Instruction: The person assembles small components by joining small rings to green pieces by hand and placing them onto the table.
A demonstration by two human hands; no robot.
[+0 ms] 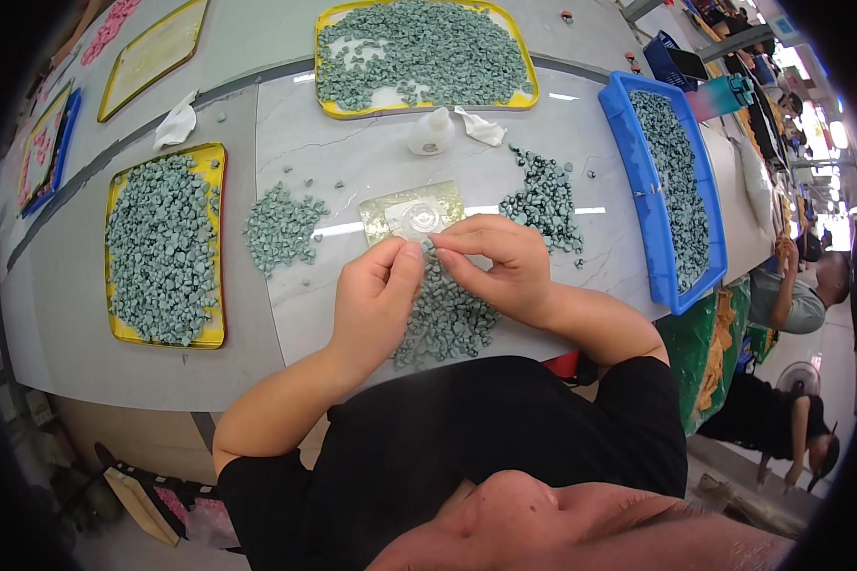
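My left hand and my right hand meet at the middle of the table, thumbs and forefingers pinched. Between their tips sits a small grey-green piece, too small to make out in detail. Just beyond the fingertips is a small clear round dish on a yellowish square pad. Below my hands spreads a pile of similar grey-green pieces, partly hidden by them. Smaller heaps lie at the left and, darker and shinier, at the right.
A white squeeze bottle stands beyond the pad, beside a crumpled tissue. Yellow-rimmed trays of pieces lie left and at the back. A blue bin of pieces and a teal bottle are at the right. Other people are farther right.
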